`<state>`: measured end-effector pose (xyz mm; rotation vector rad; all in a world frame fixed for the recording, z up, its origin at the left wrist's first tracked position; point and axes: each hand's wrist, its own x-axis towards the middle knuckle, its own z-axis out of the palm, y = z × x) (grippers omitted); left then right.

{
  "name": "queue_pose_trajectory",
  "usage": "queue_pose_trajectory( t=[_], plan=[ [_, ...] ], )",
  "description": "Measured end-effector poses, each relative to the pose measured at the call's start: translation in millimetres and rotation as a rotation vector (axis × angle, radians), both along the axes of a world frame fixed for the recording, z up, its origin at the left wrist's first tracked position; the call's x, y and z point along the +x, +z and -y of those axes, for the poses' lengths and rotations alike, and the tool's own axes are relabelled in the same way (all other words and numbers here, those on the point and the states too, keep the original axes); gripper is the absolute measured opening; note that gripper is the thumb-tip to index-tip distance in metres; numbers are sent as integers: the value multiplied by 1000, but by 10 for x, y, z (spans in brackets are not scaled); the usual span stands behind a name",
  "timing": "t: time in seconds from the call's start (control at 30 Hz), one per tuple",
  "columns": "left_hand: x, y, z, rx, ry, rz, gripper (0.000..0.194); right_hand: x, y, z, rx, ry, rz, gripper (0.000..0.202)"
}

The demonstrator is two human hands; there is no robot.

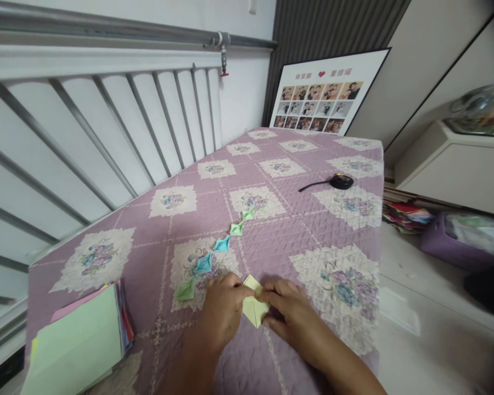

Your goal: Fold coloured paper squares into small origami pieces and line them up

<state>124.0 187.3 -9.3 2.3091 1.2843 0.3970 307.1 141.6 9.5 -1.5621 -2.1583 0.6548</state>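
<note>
A small folded yellow paper (255,311) with a crease down its middle lies between my two hands at the lower centre. My left hand (225,307) grips its left upper edge, the thumb lying across it. On the other side my right hand (290,315) pinches the right edge, with thumb and fingers bent round it. Folded paper pieces run in a diagonal row beyond my left hand: a green one (186,289), a blue one (203,264), another blue one (222,243), a green one (236,229) and a farther green one (248,214).
A stack of coloured paper (80,340) lies at the lower left of the purple quilted cover (271,247). A black tape measure (341,181) rests at the back right. A radiator (107,126) borders the left side; a purple bin (461,241) stands on the floor at right.
</note>
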Motion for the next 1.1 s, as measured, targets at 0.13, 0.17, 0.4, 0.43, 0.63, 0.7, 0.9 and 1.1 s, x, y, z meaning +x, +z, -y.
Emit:
queue_pose_trajectory(
  t=[0.13, 0.17, 0.4, 0.43, 0.63, 0.7, 0.9, 1.1],
  plan=[
    [22, 10, 16, 16, -23, 8, 33, 9, -15, -34, 0, -9, 34, 30],
    [21, 5, 17, 13, -27, 19, 34, 13, -22, -43, 5, -9, 41, 27],
    [-3, -9, 22, -10, -16, 77, 31, 45, -2, -8, -29, 18, 17, 43],
    [0, -4, 24, -14, -10, 79, 29, 37, 9, 8, -33, 11, 19, 51],
    [20, 24, 26, -35, 10, 74, 25, -52, 33, 44, 6, -46, 57, 40],
    [16, 33, 29, -42, 6, 74, 25, -60, 16, 27, 21, -42, 66, 30],
    [-1, 62, 25, -72, -6, 86, 30, -9, -3, -4, 32, -46, 82, 13],
    [0, 58, 17, -62, -9, 82, 31, -43, 73, 83, 24, -35, 69, 49]
  ],
)
